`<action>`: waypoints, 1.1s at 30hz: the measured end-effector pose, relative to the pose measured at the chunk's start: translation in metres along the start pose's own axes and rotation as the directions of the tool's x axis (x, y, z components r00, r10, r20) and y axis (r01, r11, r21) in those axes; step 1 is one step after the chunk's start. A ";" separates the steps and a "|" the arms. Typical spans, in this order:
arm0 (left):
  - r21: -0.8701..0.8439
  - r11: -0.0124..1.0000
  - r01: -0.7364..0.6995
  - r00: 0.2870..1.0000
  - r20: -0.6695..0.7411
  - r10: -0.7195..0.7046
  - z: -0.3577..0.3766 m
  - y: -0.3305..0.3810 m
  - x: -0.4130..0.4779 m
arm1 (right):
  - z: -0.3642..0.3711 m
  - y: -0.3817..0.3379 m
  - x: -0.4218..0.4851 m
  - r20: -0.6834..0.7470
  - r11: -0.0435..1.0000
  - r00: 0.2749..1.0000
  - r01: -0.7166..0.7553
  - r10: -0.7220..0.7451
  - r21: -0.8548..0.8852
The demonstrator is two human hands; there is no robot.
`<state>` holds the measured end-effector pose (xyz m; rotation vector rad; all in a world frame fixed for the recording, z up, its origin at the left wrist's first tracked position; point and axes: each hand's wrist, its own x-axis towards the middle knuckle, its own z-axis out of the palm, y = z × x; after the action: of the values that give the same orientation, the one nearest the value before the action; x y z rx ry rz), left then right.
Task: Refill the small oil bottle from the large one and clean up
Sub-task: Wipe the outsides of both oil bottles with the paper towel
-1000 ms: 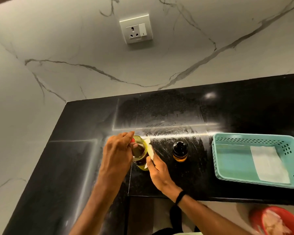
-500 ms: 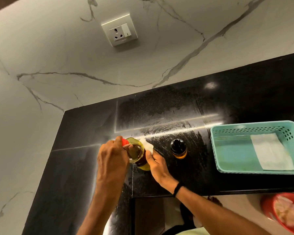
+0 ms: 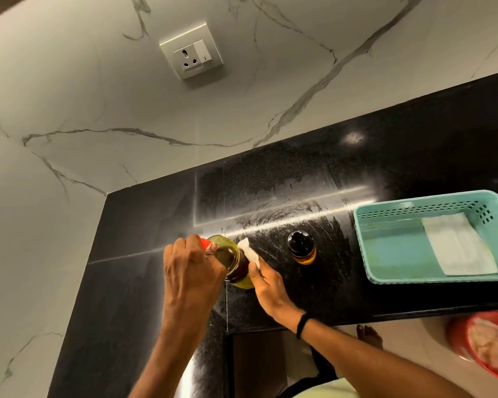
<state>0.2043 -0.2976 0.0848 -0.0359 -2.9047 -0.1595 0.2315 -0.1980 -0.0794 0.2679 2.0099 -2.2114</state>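
The large oil bottle [image 3: 232, 261], clear with yellow oil and a red cap, stands on the black counter [image 3: 385, 168] near its front edge. My left hand [image 3: 191, 267] grips its neck just below the red cap. My right hand [image 3: 266, 281] presses a folded white tissue [image 3: 249, 252] against the bottle's right side. The small oil bottle [image 3: 302, 248], amber with a black cap, stands upright a hand's width to the right, untouched.
A teal plastic basket [image 3: 394, 242] holding a folded white cloth [image 3: 460, 248] sits at the counter's right. A red bin [image 3: 457, 340] with crumpled tissues is on the floor at lower right. A wall socket [image 3: 191, 51] is above. Smear streaks mark the counter.
The camera has tilted and shifted, sliding the scene rightward and down. Both hands stay on the large bottle, the tissue still rubbing its right side. The small bottle has not moved.
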 end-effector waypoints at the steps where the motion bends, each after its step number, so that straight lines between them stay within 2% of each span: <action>1: 0.006 1.000 0.008 1.000 0.005 -0.008 0.000 0.001 0.000 | -0.002 0.001 0.004 -0.012 0.997 0.997 -0.081 0.080 -0.017; 4: 0.012 0.999 0.036 0.999 0.025 -0.036 -0.002 0.005 0.000 | -0.004 -0.016 0.022 -0.028 0.953 0.952 -0.303 0.304 0.029; 6: 0.006 0.999 0.052 0.998 0.040 -0.052 -0.004 0.008 0.002 | 0.000 -0.039 0.029 -0.012 0.941 0.949 -0.310 0.315 0.133; 8: -0.001 0.997 0.073 0.996 0.053 -0.073 -0.004 0.012 0.005 | 0.003 -0.063 0.027 -0.022 0.964 0.977 -0.208 0.214 0.168; 11: 0.015 0.995 0.095 0.994 0.044 -0.096 -0.002 0.017 0.011 | 0.004 -0.087 0.011 -0.012 0.995 0.999 0.039 -0.038 0.091; 14: 0.052 0.991 0.122 0.992 0.033 -0.123 -0.002 0.018 0.013 | 0.007 -0.078 -0.009 0.016 0.958 0.957 0.288 -0.288 -0.004; 15: 0.065 0.989 0.131 0.991 0.032 -0.133 -0.001 0.018 0.013 | 0.010 -0.063 -0.011 0.012 0.949 0.950 0.312 -0.312 -0.031; 17: 0.087 0.986 0.144 0.989 0.034 -0.147 0.002 0.015 0.014 | 0.012 -0.029 -0.011 -0.012 0.973 0.973 0.229 -0.229 -0.037; 20: 0.107 0.981 0.161 0.985 0.042 -0.166 0.003 0.009 0.016 | 0.007 -0.001 -0.004 -0.009 0.997 1.000 0.009 -0.010 -0.075; 23: 0.072 0.984 0.161 0.984 0.067 -0.166 -0.001 0.008 0.016 | 0.005 -0.013 0.012 -0.069 0.977 0.975 -0.212 0.210 -0.018; 24: 0.060 0.984 0.166 0.983 0.074 -0.170 -0.002 0.010 0.015 | 0.008 -0.024 0.015 -0.081 0.979 0.976 -0.198 0.201 0.038; 26: 0.041 0.982 0.185 0.978 0.086 -0.188 -0.004 0.011 0.016 | 0.017 -0.051 0.013 -0.093 0.990 0.993 -0.063 0.075 0.127; 30: 0.028 0.980 0.198 0.974 0.104 -0.200 -0.002 0.009 0.016 | 0.018 -0.065 0.001 -0.055 0.969 0.987 0.161 -0.153 0.188; 31: 0.020 0.981 0.194 0.975 0.105 -0.195 -0.002 0.008 0.015 | 0.016 -0.054 0.000 -0.065 0.971 0.985 0.171 -0.162 0.169; 33: 0.010 0.981 0.193 0.976 0.101 -0.193 -0.004 0.009 0.014 | 0.010 -0.027 -0.002 -0.096 0.992 0.992 0.086 -0.076 0.098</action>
<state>0.1916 -0.2888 0.0925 0.2461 -3.0058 -0.1960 0.2271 -0.2051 -0.0519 0.3102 1.9897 -2.3976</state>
